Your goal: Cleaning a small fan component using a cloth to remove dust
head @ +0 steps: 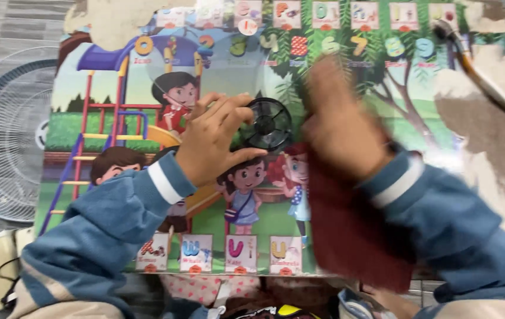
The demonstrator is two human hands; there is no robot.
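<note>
My left hand (211,142) grips a round black slotted part (270,124), like a small fan hub, holding it by its left rim over a colourful children's picture board (335,77). My right hand (338,133) is blurred with motion just right of the black part and holds a dark red cloth (353,230) that hangs down over my blue sleeve. Whether the cloth touches the black part I cannot tell.
A white fan grille (4,136) lies on the floor at the left. A brush with a pale handle (477,62) rests on the worn top right corner of the board. Mixed items (264,304) sit below the board's near edge.
</note>
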